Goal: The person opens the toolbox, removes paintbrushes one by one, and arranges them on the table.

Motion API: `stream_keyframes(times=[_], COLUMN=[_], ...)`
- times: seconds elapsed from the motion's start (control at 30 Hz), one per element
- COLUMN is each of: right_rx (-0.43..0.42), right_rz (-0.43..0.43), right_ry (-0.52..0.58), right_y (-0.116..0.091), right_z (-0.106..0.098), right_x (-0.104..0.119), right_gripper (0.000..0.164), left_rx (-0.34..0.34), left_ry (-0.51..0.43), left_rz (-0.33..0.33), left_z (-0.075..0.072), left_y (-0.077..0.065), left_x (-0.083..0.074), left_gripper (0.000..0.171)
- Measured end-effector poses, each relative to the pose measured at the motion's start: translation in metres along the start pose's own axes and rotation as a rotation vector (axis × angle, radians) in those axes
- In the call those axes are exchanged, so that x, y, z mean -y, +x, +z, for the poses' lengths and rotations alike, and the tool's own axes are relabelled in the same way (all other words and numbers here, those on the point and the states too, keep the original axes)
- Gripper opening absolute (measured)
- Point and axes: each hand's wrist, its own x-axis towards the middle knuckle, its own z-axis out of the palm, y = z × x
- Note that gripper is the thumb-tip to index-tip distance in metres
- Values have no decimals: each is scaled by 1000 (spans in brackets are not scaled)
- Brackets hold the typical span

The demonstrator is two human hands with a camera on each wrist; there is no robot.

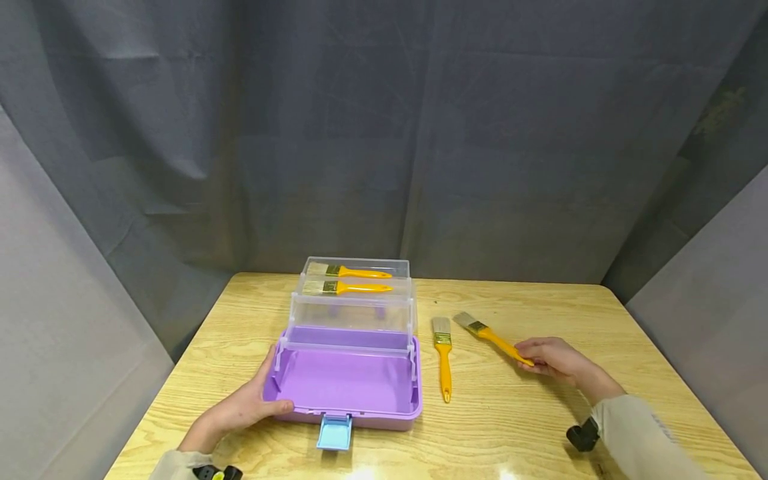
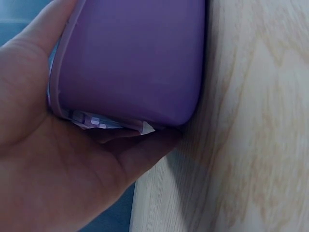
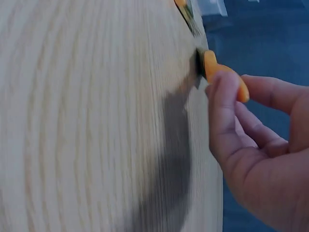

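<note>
In the head view a purple toolbox (image 1: 348, 380) stands unfolded, its clear tiered trays (image 1: 354, 313) raised at the back. My left hand (image 1: 246, 400) grips the box's left end, thumb over the front rim; the left wrist view shows the fingers around the purple wall (image 2: 130, 58). Between thumb and fingers, my right hand (image 1: 555, 360) pinches the handle end of a yellow-handled paintbrush (image 1: 495, 340), its bristles pointing away to the left. A second paintbrush (image 1: 444, 360) lies between the box and that hand. Two more, an upper paintbrush (image 1: 351, 272) and a lower paintbrush (image 1: 348, 287), lie in the trays.
A light blue latch (image 1: 334, 433) hangs open at the box's front. The wooden table (image 1: 492, 427) reaches back to a dark grey curtain (image 1: 480, 167), with pale grey panels (image 1: 714, 287) at either side.
</note>
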Motion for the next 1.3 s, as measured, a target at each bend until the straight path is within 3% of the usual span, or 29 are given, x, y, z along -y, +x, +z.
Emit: stream_keyframes(times=[0.33,0.47,0.77,1.03,1.3], right_rx=[67,48,62,85,69], right_rz=[70,85,130,147,167], right_ry=[-59,-71,11,100,91], right_y=[5,6,8,13,14], right_z=[38,48,68,79,80], right_x=[3,0,-4,-8,-7], right_gripper=[39,33,27,25,23], left_rx=[3,7,7,6,1], left_ry=[23,19,13,26,29], left_rz=[-39,-34,-17,-33,-34], left_z=[0,1,0,0,0], left_y=[-1,-2,-1,-1,-1], left_x=[1,1,2,1,1], left_gripper=[116,116,117,118,117])
